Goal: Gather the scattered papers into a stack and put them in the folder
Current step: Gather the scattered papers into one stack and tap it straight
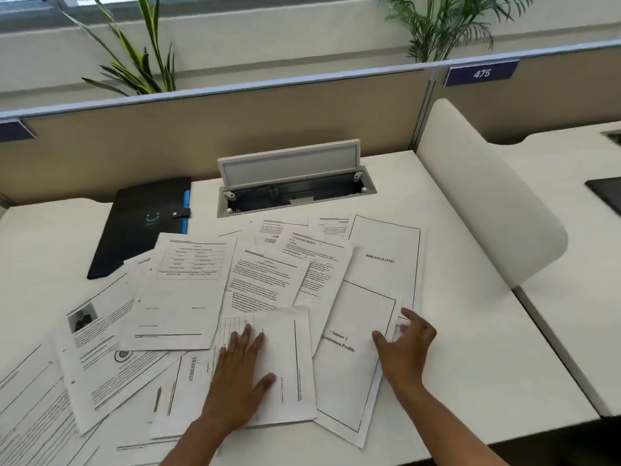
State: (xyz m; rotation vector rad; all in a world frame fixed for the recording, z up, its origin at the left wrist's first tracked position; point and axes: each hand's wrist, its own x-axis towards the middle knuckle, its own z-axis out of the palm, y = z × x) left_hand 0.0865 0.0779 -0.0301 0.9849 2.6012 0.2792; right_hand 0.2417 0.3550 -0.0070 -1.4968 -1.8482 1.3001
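1. At the desk's [470, 331] far left, a black folder [134, 230] lies closed, its blue edge and snap tab facing right; its near corner is covered by the papers [181, 290].
2. Across the desk's near half, the papers lie scattered and overlapping, from the left edge to just right of centre; none is in the folder.
3. Left of centre, a sheet with a table [188, 280] lies on top of its neighbours, and a sheet with a small photo [97, 331] lies nearer and further left.
4. The left hand [242, 368] rests flat on a mostly blank sheet [285, 358], fingers straight and spread, thumb out to the right; it grips nothing.
5. Behind the papers, at centre, a cable box [295, 193] is sunk in the desk with its lid raised.
6. Right of the left hand, a sheet headed "Chapter 2" [353, 364] overlaps one headed "Bibliography" [383, 257].
7. The right hand [406, 341] sits at the right edge of the "Chapter 2" sheet, fingers loosely curved, thumb on the page; whether it pinches the edge cannot be told.
8. At far right, a white divider [487, 196] curves up beside the desk; a sign reading 475 [482, 73] hangs on the partition [168, 136] behind.
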